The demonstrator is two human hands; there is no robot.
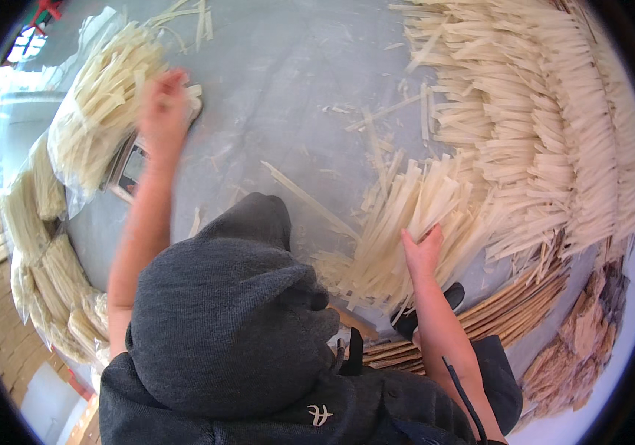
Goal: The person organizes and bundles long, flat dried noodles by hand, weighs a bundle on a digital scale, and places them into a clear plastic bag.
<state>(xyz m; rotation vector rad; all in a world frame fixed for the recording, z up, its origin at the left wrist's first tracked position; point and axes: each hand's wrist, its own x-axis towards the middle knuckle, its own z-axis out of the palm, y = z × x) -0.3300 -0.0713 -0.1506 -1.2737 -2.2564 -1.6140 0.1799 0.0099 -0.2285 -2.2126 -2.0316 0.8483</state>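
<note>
My left hand (166, 111), blurred, is up beside a clear plastic bag (70, 150) full of long, flat, pale dried strips (109, 78). The blur hides whether its fingers hold anything. Under the bag's near side shows a device with a dark window (131, 169), perhaps a scale. At the right, my right hand (426, 250) reaches into a loose heap of the same strips (401, 206), thumb and fingers around some of them.
Layered rows of pale strips (523, 111) cover the table's right side. Scraps lie on the grey tabletop (273, 83). Filled bags (56, 272) line the left edge. Brown sticks (512, 306) and rough brown pieces (573, 345) lie lower right. A dark hood (228, 322) blocks the centre.
</note>
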